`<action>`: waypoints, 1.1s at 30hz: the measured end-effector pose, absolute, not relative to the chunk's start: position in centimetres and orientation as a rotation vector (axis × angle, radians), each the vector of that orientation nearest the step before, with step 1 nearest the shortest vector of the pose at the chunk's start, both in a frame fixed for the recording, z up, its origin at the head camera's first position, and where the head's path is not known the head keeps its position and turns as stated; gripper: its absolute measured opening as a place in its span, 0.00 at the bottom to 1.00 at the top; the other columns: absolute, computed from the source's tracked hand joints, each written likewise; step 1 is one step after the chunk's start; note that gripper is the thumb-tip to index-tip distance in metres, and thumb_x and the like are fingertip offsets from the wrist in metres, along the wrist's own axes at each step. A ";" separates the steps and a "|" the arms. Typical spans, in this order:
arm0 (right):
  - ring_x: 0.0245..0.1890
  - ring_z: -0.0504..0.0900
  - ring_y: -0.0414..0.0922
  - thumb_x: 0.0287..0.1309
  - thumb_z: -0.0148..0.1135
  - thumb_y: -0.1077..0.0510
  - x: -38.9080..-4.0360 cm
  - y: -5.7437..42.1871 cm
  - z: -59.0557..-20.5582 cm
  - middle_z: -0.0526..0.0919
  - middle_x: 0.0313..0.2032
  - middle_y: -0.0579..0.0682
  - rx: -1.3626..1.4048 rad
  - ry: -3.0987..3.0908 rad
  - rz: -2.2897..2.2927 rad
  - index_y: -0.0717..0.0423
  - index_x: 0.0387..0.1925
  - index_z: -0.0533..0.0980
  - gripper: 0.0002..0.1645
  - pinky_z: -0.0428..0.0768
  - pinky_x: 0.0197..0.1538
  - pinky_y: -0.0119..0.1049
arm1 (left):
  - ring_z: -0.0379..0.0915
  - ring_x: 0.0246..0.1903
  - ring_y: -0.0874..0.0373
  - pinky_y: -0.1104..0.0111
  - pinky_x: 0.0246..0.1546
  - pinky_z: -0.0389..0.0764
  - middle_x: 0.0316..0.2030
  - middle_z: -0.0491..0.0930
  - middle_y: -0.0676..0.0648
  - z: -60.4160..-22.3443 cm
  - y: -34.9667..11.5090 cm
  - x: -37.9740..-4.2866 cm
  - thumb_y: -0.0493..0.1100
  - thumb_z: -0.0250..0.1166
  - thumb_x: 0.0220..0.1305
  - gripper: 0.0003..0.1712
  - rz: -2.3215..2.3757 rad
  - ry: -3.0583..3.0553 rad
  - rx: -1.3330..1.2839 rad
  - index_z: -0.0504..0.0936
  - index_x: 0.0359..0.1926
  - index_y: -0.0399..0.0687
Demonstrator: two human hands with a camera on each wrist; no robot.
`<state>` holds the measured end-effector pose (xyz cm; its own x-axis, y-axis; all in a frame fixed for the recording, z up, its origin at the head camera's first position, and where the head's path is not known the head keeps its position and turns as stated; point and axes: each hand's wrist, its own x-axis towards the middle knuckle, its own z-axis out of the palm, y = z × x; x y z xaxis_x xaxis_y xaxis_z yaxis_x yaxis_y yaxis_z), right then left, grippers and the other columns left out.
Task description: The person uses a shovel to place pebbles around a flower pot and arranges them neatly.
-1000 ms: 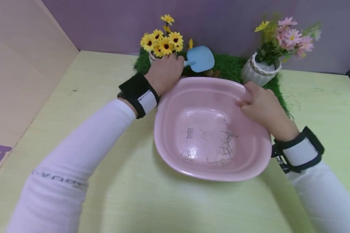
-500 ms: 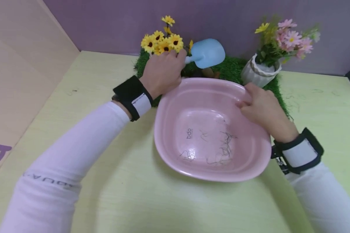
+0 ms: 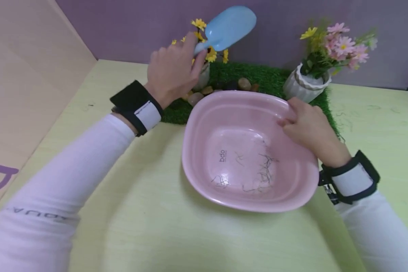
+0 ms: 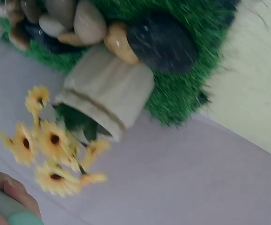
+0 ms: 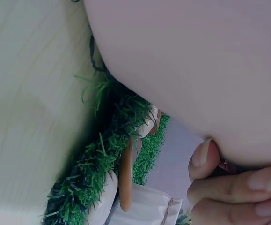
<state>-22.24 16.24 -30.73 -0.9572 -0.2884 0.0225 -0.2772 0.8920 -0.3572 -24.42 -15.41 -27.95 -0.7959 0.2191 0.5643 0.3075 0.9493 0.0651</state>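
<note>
My left hand (image 3: 173,71) is raised at the back, its fingers curled round the handle of a light blue toy shovel (image 3: 231,28). The blade points up to the right, in front of the purple wall. In the left wrist view, only fingers (image 4: 13,190) on the pale handle show at the lower left corner. With its thumb inside and fingers under the rim, my right hand (image 3: 312,128) grips the back right of a pink basin (image 3: 241,115). Thin dark grass strands (image 3: 264,166) lie scattered on the basin's floor. Its outer wall fills much of the right wrist view.
Behind the basin lies a strip of artificial turf (image 3: 272,77) with several stones (image 3: 244,84). Yellow flowers (image 4: 54,139) in a whitish pot (image 4: 109,89) stand at its left, partly behind my left hand. A ribbed white pot (image 3: 302,85) of pink flowers leans at the right.
My left hand has lifted the shovel up from beside the yellow flowers and moved left, uncovering stones and part of the pot. My right hand and the basin have hardly moved.
</note>
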 end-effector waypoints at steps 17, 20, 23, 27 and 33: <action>0.28 0.76 0.57 0.63 0.58 0.54 -22.2 16.2 -30.9 0.77 0.30 0.63 -0.459 3.025 -0.583 0.62 0.43 0.69 0.15 0.71 0.26 0.40 | 0.74 0.29 0.36 0.52 0.29 0.66 0.24 0.63 0.47 -26.7 -23.2 -25.7 0.60 0.36 0.75 0.30 -0.347 -2.501 0.131 0.70 0.51 0.38; 0.28 0.76 0.57 0.63 0.58 0.54 -22.3 16.3 -30.8 0.78 0.31 0.64 -0.462 3.028 -0.575 0.62 0.44 0.69 0.16 0.71 0.26 0.41 | 0.77 0.37 0.32 0.45 0.38 0.71 0.28 0.67 0.45 -26.4 -24.7 -26.0 0.61 0.37 0.74 0.30 -0.385 -2.507 0.244 0.70 0.52 0.40; 0.29 0.76 0.58 0.63 0.58 0.54 -22.3 16.3 -30.9 0.78 0.31 0.64 -0.465 3.031 -0.569 0.62 0.44 0.70 0.16 0.71 0.26 0.42 | 0.78 0.45 0.30 0.43 0.45 0.73 0.34 0.75 0.39 -26.3 -26.4 -26.4 0.59 0.39 0.73 0.30 -0.417 -2.490 0.328 0.71 0.54 0.40; 0.29 0.76 0.58 0.62 0.58 0.54 -22.3 16.4 -30.9 0.78 0.31 0.64 -0.458 3.036 -0.562 0.62 0.44 0.70 0.16 0.70 0.26 0.42 | 0.79 0.49 0.34 0.48 0.45 0.71 0.34 0.75 0.42 -26.7 -28.8 -26.5 0.57 0.40 0.72 0.28 -0.449 -2.463 0.461 0.72 0.55 0.42; 0.29 0.75 0.58 0.63 0.59 0.53 -22.5 16.3 -31.0 0.77 0.30 0.63 -0.452 3.027 -0.565 0.62 0.44 0.69 0.16 0.69 0.27 0.42 | 0.76 0.50 0.36 0.50 0.43 0.71 0.29 0.63 0.52 -28.1 -32.1 -25.4 0.57 0.41 0.71 0.28 -0.481 -2.456 0.658 0.72 0.55 0.41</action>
<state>-22.47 16.33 -30.98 -0.9574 -0.2878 0.0244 -0.2773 0.8919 -0.3572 -25.36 -32.11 -28.13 -0.7307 -0.5446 0.4117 -0.3490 0.8162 0.4604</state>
